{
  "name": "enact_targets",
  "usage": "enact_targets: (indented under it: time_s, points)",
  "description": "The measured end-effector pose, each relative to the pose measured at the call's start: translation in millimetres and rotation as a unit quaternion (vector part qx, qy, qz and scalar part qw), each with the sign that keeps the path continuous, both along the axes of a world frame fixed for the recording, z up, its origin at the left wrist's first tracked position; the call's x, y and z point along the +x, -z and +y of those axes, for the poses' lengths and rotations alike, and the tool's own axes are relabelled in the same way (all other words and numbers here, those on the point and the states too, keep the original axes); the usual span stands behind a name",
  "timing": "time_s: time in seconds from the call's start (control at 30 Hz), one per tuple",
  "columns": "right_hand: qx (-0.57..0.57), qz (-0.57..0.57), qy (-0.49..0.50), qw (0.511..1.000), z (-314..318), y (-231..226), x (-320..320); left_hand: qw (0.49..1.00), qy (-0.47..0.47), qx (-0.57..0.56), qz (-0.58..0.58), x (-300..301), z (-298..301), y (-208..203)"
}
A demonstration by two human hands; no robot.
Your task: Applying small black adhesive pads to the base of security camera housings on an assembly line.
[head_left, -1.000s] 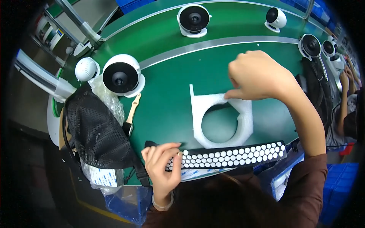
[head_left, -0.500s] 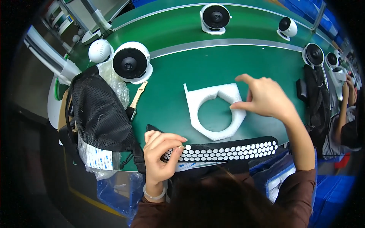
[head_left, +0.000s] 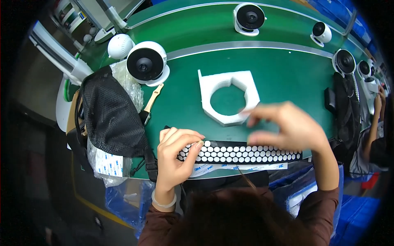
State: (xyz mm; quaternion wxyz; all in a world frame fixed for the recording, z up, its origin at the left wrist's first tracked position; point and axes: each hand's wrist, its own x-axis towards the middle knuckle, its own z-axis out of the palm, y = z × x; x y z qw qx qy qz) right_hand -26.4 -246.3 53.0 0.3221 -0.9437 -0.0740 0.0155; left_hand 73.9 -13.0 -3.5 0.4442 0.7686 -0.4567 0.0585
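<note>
A black strip (head_left: 233, 144) covered with rows of white round pads lies along the near edge of the table. At its left end my left hand (head_left: 174, 158) is closed in a pinch, thumb against fingers. Whatever sits between those fingertips is too small to make out. My right hand (head_left: 289, 127), smeared by motion, hovers over the right part of the strip with thumb and fingers apart and nothing visible between them. Just beyond it stands a white foam block (head_left: 208, 101) with a large round hole. A printed white backing sheet (head_left: 262, 167) shows under the strip's near side.
A black mesh bag (head_left: 108, 117) and clear plastic wrap (head_left: 130, 88) crowd the left side, beside a tan-handled brush (head_left: 154, 98). White fan-like devices with round black fronts (head_left: 145, 64) stand at the back. Another person's hands (head_left: 381, 100) show at far right.
My right hand has left the foam block and come nearer, over the strip. The foam block now lies farther from me. More of the backing sheet shows. My left hand keeps its pinch.
</note>
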Motion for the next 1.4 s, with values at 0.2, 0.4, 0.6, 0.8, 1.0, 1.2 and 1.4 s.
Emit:
enact_targets:
  time_s: [0.2,0.4,0.6,0.8,1.0,1.2,1.4]
  points:
    - [0.036,-0.172,-0.180,0.968,10.2,10.3,-35.7,0.999,-0.018,0.028,-0.022,10.0,-7.6,-5.8]
    - [-0.148,0.404,-0.309,0.848,43.9,47.3,-91.7,0.999,-0.022,0.042,-0.006,10.5,-10.0,-10.9]
    - [-0.207,0.338,-0.134,0.909,11.2,51.0,-133.2,0.998,-0.033,0.045,-0.024,1.7,-1.1,-12.7]
    - [0.012,-0.272,0.153,0.950,18.5,17.5,-78.8,0.996,0.022,0.021,-0.079,-2.1,-9.1,-28.9]
    - [0.210,-0.015,0.088,0.973,22.5,19.9,-37.6,0.996,0.068,0.011,-0.052,-14.0,-0.1,-46.0]
    - [0.110,-0.068,0.163,0.978,27.6,19.8,-40.0,0.984,0.105,0.118,-0.087,-14.6,-15.4,-38.6]
    - [0.150,0.172,0.063,0.972,-35.3,32.1,-41.7,0.988,0.097,0.111,-0.044,-2.1,-20.1,-24.2]
